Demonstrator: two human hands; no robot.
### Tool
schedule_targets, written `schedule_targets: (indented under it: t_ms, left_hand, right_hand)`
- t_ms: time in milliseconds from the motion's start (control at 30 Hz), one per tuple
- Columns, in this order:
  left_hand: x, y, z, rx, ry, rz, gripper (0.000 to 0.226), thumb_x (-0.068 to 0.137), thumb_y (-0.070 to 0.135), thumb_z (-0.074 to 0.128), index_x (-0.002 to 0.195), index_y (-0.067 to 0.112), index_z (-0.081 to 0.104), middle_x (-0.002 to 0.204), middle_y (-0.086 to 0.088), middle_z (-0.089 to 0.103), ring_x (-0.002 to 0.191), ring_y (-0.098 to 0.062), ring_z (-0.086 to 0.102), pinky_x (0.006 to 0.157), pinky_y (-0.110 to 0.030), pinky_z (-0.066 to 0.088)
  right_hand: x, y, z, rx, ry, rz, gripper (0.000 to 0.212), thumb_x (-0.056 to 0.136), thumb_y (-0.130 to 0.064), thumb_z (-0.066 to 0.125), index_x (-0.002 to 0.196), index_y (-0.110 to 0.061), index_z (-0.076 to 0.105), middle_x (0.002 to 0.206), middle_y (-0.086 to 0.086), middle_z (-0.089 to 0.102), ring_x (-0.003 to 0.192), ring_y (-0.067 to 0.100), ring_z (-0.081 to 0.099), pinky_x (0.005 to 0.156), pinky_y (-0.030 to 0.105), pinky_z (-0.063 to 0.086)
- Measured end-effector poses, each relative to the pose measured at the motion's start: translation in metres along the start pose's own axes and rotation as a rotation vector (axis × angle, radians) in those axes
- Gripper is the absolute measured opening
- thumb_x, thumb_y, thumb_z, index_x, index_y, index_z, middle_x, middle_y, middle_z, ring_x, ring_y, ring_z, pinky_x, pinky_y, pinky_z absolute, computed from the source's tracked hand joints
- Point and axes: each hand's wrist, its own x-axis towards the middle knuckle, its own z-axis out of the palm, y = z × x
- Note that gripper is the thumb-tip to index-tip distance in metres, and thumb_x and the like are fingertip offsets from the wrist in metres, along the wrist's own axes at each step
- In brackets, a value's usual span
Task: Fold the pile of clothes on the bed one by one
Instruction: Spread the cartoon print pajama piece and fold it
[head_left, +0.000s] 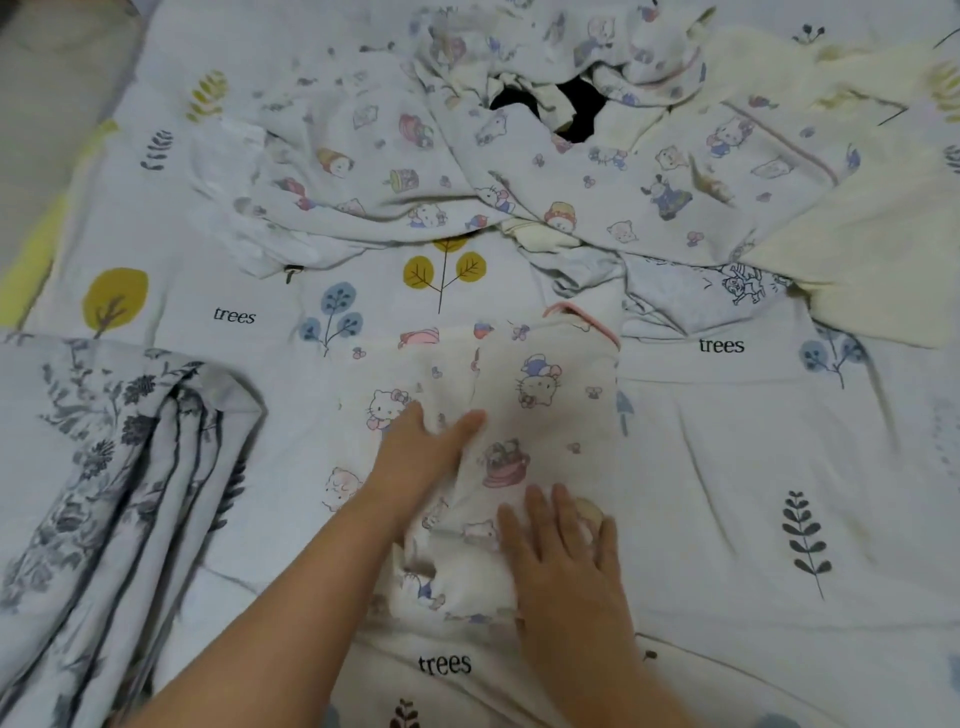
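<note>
A small cream garment (545, 415) with cartoon cat prints and pink trim lies partly folded on the bed in front of me. My left hand (421, 452) lies flat on its left half, with the fingers straight and pointing away from me. Flat on the garment's lower right part presses my right hand (566, 551), fingers spread. Behind them a pile of unfolded clothes (519, 166) stretches across the bed, mostly pale printed pieces, with a dark item (582, 111) showing in a gap.
A folded grey floral blanket (114, 493) lies at the left. The bedsheet (779, 493) has tree and leaf prints. Pale yellow cloth (857, 244) lies at the right of the pile. The bed's left edge (31, 249) runs along the frame's left side.
</note>
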Motion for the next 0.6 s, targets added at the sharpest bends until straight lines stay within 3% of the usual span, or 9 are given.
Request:
schedule_targets:
  t_ms: [100,167,267,300,367,467,533,600]
  left_hand:
    - [0.006,0.011,0.02,0.127,-0.039,0.041,0.055,0.07,0.031,0.078,0.111,0.01,0.048,0.096,0.001,0.059,0.082,-0.015,0.055,0.066,-0.026,0.04]
    - [0.009,0.017,0.021,0.203,-0.024,0.105,0.055,0.07,0.02,0.076,0.115,0.011,0.044,0.093,0.0,0.059,0.083,-0.019,0.054,0.067,-0.024,0.041]
    - [0.005,0.021,-0.002,-0.01,0.01,0.279,0.04,0.075,0.006,0.065,0.101,0.033,0.051,0.083,0.015,0.062,0.077,-0.005,0.06,0.057,-0.004,0.041]
    - [0.004,0.02,-0.013,-0.09,0.054,0.328,0.038,0.075,0.005,0.063,0.095,0.036,0.053,0.08,0.018,0.063,0.073,0.003,0.061,0.057,-0.003,0.042]
    - [0.003,0.008,-0.036,-0.168,0.155,0.348,0.026,0.076,0.011,0.06,0.088,0.033,0.057,0.077,0.015,0.065,0.071,0.008,0.06,0.059,-0.004,0.043]
    - [0.009,-0.029,-0.053,-0.121,0.246,0.091,0.01,0.085,0.009,0.056,0.094,0.013,0.058,0.087,0.0,0.066,0.086,-0.015,0.063,0.073,-0.023,0.05]
    - [0.016,-0.05,-0.054,0.038,0.301,-0.129,0.02,0.087,0.016,0.057,0.101,0.001,0.054,0.096,-0.012,0.062,0.095,-0.03,0.059,0.077,-0.033,0.046]
    - [0.02,-0.054,-0.051,0.079,0.371,-0.153,0.04,0.083,0.03,0.065,0.108,0.004,0.048,0.095,-0.007,0.059,0.096,-0.03,0.059,0.073,-0.033,0.043]
  right_hand:
    - [0.003,-0.004,0.008,-0.037,-0.008,-0.04,0.078,0.02,-0.032,0.093,0.096,-0.023,0.076,0.104,0.005,0.072,0.101,0.036,0.065,0.072,0.062,0.051]
    - [0.005,-0.012,0.007,-0.023,0.032,-0.071,0.068,0.032,-0.031,0.092,0.098,-0.022,0.075,0.105,0.005,0.072,0.101,0.037,0.064,0.075,0.064,0.049]
    - [0.005,-0.031,0.009,-0.015,0.332,-0.135,0.035,0.07,-0.017,0.061,0.103,-0.02,0.074,0.112,0.007,0.069,0.107,0.037,0.061,0.09,0.065,0.041]
    - [0.005,-0.039,0.009,0.014,0.392,-0.138,0.038,0.074,-0.014,0.05,0.103,-0.02,0.074,0.114,0.007,0.068,0.109,0.036,0.061,0.095,0.064,0.034]
    - [0.005,-0.053,0.011,0.04,0.439,-0.158,0.038,0.076,-0.014,0.044,0.098,-0.022,0.075,0.111,0.005,0.069,0.107,0.032,0.063,0.097,0.056,0.029]
    - [0.008,-0.07,0.013,0.014,0.247,-0.173,0.022,0.068,-0.033,0.065,0.086,-0.031,0.077,0.101,0.0,0.073,0.1,0.021,0.067,0.101,0.046,0.028]
    - [0.01,-0.073,0.012,0.042,0.05,-0.152,0.041,0.042,-0.052,0.079,0.08,-0.035,0.077,0.101,-0.001,0.073,0.099,0.019,0.068,0.099,0.041,0.034]
    - [0.015,-0.068,0.009,0.116,0.05,-0.095,0.056,0.036,-0.053,0.078,0.088,-0.032,0.076,0.108,0.004,0.071,0.104,0.024,0.066,0.088,0.045,0.051]
